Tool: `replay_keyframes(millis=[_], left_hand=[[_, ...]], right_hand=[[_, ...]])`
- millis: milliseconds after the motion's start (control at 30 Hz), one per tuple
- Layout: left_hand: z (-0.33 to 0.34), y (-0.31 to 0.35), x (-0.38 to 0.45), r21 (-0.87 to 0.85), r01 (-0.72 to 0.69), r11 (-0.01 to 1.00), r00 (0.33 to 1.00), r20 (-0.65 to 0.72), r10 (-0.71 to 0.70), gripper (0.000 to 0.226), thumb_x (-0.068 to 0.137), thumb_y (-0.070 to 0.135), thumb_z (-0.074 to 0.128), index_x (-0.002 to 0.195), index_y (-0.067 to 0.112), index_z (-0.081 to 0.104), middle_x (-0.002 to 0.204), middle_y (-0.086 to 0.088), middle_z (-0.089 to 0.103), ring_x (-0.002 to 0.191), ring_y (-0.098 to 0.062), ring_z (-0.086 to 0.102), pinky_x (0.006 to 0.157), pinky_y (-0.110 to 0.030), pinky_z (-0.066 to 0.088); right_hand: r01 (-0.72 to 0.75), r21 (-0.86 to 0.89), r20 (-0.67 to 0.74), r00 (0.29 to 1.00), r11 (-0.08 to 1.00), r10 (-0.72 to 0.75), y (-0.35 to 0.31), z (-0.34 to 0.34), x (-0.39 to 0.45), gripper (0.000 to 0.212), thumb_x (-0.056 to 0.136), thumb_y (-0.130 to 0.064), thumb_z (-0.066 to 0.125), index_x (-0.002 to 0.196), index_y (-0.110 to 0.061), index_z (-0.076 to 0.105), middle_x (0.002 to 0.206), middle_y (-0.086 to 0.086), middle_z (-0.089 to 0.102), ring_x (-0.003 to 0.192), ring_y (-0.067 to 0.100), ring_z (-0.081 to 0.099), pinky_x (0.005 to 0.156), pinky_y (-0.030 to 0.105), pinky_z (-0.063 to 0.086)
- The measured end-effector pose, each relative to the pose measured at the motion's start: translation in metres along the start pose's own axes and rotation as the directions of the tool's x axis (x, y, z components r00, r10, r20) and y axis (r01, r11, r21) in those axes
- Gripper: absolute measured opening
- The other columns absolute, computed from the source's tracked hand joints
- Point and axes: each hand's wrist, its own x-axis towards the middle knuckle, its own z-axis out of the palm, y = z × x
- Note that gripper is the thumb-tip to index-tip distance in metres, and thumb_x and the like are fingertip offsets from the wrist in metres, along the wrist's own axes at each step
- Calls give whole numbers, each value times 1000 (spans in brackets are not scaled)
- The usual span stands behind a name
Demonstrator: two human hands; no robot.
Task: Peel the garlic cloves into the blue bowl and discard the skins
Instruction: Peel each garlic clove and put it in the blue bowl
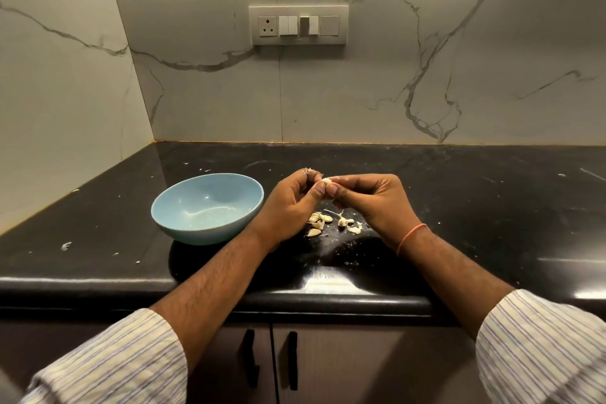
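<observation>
a garlic clove (327, 181) is pinched between the left hand (292, 203) and right hand (370, 203). the blue bowl (207, 208) is set left of them, loose cloves (331, 222) beneath.

We count 1 blue bowl (207, 207), 2 hands, 1 garlic clove (327, 181) between them and 1 switch panel (297, 24) on the wall.

No text, label or number can be read anywhere here.
</observation>
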Motion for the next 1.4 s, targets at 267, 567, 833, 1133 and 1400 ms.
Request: replay_keyframes(millis=[267,567,833,1133,1400], left_hand=[[3,-2,1,113,26,993,1000,4,-27,25,109,28,47,109,7,60,93,-6,66,88,-12,61,89,-51,56],[6,-3,0,143,43,989,999,-14,-41,19,112,21,47,113,8,60,95,-6,67,86,-9,66,88,-44,56],[9,-3,0,192,33,981,993,-120,-10,11,105,22,62,101,12,65,83,-9,69,68,-11,58,68,-34,53],[6,-13,10,283,169,944,951,-298,-81,28,101,16,70,127,23,75,112,9,78,99,-3,71,93,-23,58],[6,-8,5,249,33,968,977,-214,22,22,95,27,79,117,22,81,98,11,81,90,1,76,85,-19,61]], right_hand=[[53,-77,-54,997,996,-57,7,5,3,26,85,-9,85,108,0,80,99,8,82,92,20,80,82,31,63],[178,-274,-118,969,945,-216,10,7,2,25,84,-15,87,107,-7,82,102,2,81,96,13,79,87,33,64],[-26,-89,-225,974,996,5,11,-7,10,21,88,-15,84,106,-7,82,93,7,82,87,21,78,80,35,63],[-73,-264,-192,981,962,21,18,-9,12,14,92,-30,81,104,-23,81,94,-2,80,91,25,76,83,45,66],[-49,-340,-118,993,939,9,15,-6,9,17,92,-26,80,104,-14,82,88,-3,81,85,8,78,81,27,62]])
